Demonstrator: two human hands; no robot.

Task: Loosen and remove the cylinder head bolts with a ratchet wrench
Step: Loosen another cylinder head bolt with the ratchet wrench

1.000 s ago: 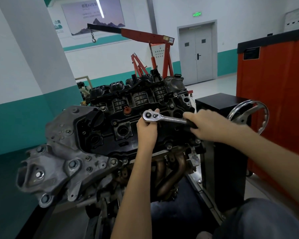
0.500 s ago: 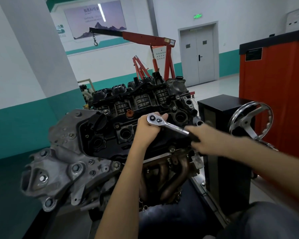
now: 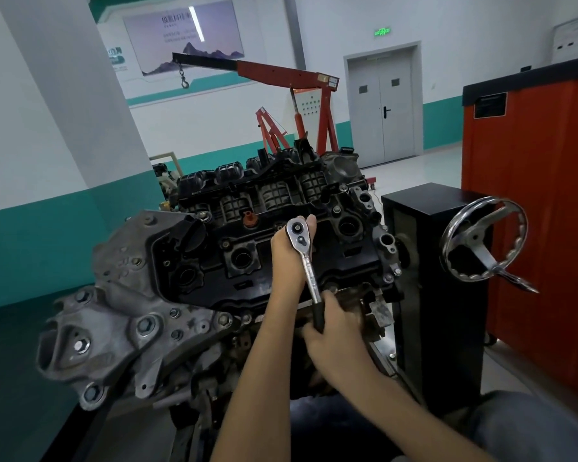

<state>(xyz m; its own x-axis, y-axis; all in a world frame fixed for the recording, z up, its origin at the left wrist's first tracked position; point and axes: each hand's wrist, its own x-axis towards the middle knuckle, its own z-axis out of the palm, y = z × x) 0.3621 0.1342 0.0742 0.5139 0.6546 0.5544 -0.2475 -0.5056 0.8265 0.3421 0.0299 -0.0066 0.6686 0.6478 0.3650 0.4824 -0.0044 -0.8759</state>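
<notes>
Chrome ratchet wrench (image 3: pixel 306 261) stood on the black cylinder head cover (image 3: pixel 247 285), near its middle; the bolt beneath the head was hidden. Your left hand (image 3: pixel 288 261) held the ratchet head, your right hand (image 3: pixel 336 331) gripped the black handle at the cover's near edge. Risk judged: a tilted or half-seated socket could slip under a hard pull, rounding the bolt and barking your knuckles.
</notes>
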